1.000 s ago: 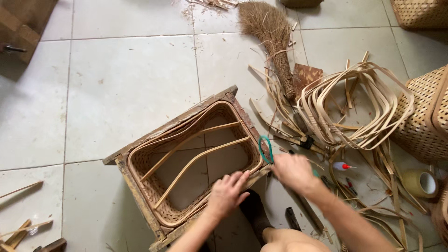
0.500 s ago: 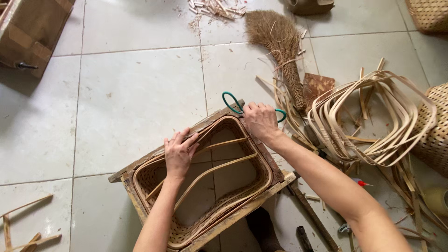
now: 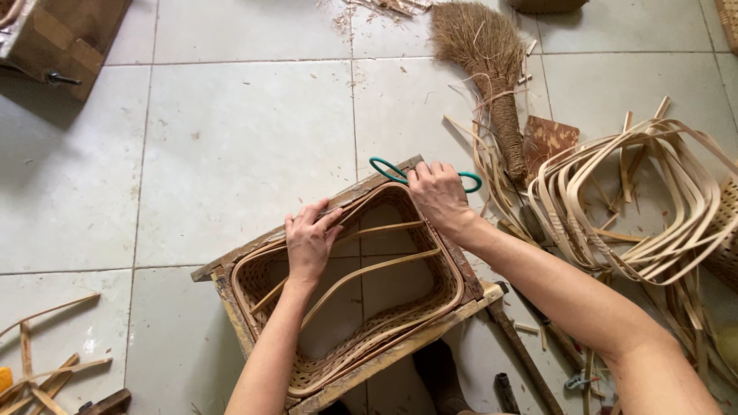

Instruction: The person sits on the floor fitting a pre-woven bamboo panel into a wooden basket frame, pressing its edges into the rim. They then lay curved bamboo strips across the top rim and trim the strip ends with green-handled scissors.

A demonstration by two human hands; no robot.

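The left hand [image 3: 310, 240] lay palm-down on the far long rim of the wooden frame [image 3: 231, 303], fingers spread slightly and pressing the bamboo strips [image 3: 369, 334] against the inner wall. The right hand [image 3: 437, 194] was curled over the frame's far right corner, fingers closed around a pair of green-handled scissors [image 3: 388, 170] whose loops stuck out on both sides of the knuckles; the blades were hidden under the hand.

The frame was a worn rectangular wooden mould, open through to the pale floor tiles [image 3: 231, 154], lined inside with several layers of pale coiled strip. Its long axis ran from lower left to upper right. Two loose strips crossed the opening along that line.

Both forearms reached up from the bottom edge, the right one slanting in from the lower right. Beyond lay a bundle of looped strips [image 3: 630, 200] and a straw broom [image 3: 480, 54].
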